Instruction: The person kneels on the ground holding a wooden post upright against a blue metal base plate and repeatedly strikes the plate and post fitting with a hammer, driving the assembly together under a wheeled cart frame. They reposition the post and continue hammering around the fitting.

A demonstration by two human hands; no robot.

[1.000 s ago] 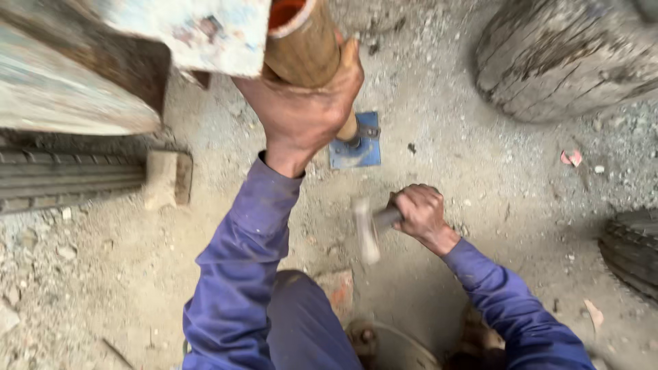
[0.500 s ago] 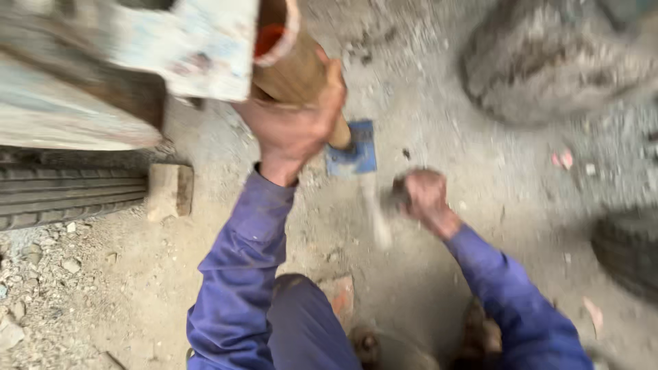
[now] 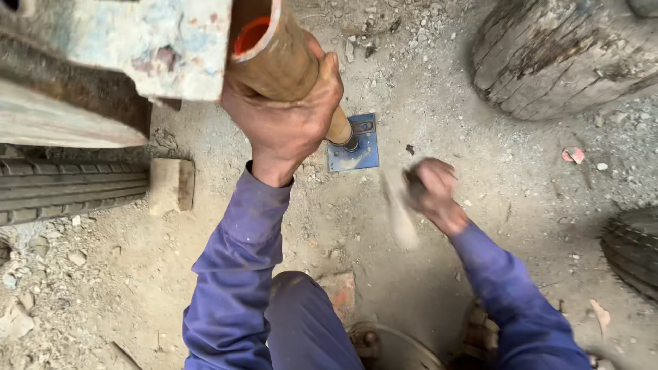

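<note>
Brown pipe (image 3: 288,65) gripped by L hand (image 3: 284,123), foot on blue plate (image 3: 363,154) | R hand (image 3: 432,192) at 4 o'clock of plate, I see it fisted on blurred hammer (image 3: 399,209) | tyre (image 3: 569,55) at 1 o'clock

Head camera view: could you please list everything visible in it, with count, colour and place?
Pipe: one, tan-brown with an orange inner rim, upright, top centre.
Base plate: one, blue, square, on the ground at the pipe's foot.
Hammer: one, pale, blurred, centre right.
Painted metal body: one, worn pale blue and rust, top left.
Tyres: three, dark grey; left edge, top right, right edge.
Block: one, tan, beside the left tyre.
Brick piece: one, reddish, lower centre.
Ground: grey-brown dirt and gravel.
Left hand: gripping the pipe, blue sleeve.
Right hand: holding the hammer, blue sleeve.
</note>
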